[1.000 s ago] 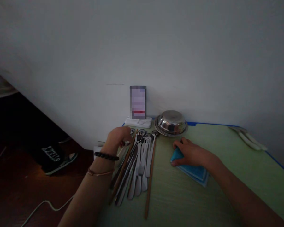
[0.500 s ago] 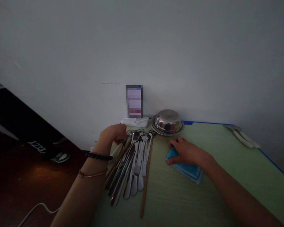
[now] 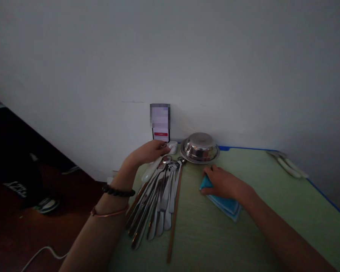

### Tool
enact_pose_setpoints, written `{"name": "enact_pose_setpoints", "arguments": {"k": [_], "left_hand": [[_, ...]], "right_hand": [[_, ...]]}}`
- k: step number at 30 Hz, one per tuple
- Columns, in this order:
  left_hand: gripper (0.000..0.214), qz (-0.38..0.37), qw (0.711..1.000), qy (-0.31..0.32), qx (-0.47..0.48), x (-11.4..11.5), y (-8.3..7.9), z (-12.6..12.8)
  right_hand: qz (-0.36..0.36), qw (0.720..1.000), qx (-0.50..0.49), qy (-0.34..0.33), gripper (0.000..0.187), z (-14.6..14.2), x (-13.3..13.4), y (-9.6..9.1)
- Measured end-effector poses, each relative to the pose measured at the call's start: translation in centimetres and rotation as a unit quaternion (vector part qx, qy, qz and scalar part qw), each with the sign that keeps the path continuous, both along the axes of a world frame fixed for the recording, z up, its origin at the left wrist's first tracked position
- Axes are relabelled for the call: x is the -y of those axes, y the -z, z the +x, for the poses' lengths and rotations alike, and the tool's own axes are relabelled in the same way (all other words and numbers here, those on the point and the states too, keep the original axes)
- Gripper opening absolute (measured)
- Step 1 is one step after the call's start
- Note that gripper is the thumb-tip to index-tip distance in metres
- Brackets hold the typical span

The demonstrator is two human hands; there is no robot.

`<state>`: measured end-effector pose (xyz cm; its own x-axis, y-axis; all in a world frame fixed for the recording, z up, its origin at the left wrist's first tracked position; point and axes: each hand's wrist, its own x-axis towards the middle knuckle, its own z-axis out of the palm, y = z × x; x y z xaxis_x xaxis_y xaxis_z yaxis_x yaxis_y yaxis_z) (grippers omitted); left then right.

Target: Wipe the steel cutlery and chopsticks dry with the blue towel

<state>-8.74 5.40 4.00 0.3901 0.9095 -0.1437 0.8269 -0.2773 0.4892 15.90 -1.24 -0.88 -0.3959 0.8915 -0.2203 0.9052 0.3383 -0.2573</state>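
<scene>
My left hand [image 3: 150, 152] reaches over the upper ends of a spread pile of metal spoons [image 3: 166, 196], close to a small white stand [image 3: 172, 147]. Its fingers are bent together, and what they hold, if anything, is hidden. Below that hand lies a smooth white handle [image 3: 149, 172], along the pile's left side. A thin wooden chopstick [image 3: 174, 226] borders the spoons on the right. My right hand [image 3: 222, 181] is closed on a folded blue cloth [image 3: 225, 204], which rests on the table.
An upside-down metal bowl [image 3: 201, 147] stands against the wall. A phone [image 3: 161, 122] leans upright behind the white stand. White-handled scissors [image 3: 290, 166] lie near the table's right edge. Left of the table, another person's leg and shoe [image 3: 48, 205] show beside a white cable [image 3: 48, 249].
My left hand has moved up and right from the pile's left side toward the white stand, uncovering the white handle. My right hand stays on the cloth. The other person's foot has shifted left.
</scene>
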Motion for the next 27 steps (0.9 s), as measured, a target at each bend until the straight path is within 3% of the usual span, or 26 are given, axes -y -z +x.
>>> {"name": "enact_pose_setpoints", "arguments": {"k": [5,11,15,19,24,27], "left_hand": [[0.025,-0.018,0.996,0.018,0.084,1.1,-0.5,2.0],[0.011,-0.022,0.992,0.022,0.124,3.0,-2.5,4.3],[0.021,-0.052,0.987,0.068,0.14,3.9,-4.6,5.8],[0.028,-0.057,0.985,0.087,0.135,3.3,-6.8,7.3],[0.026,-0.008,0.983,0.072,0.17,2.8,-7.3,8.6],[0.026,-0.018,0.978,0.069,0.196,3.1,-6.7,9.2]], "right_hand": [[0.013,1.0,-0.015,0.021,0.037,0.7,-0.3,-1.3],[0.065,0.992,-0.105,0.031,0.031,4.8,-0.5,-5.9],[0.148,0.942,-0.286,0.096,0.036,7.1,0.4,-8.8],[0.167,0.917,-0.341,0.119,0.03,7.8,0.8,-11.0],[0.19,0.899,-0.381,0.103,0.021,7.0,-0.2,-11.9],[0.151,0.892,-0.421,0.064,0.02,5.8,-0.8,-11.4]]}}
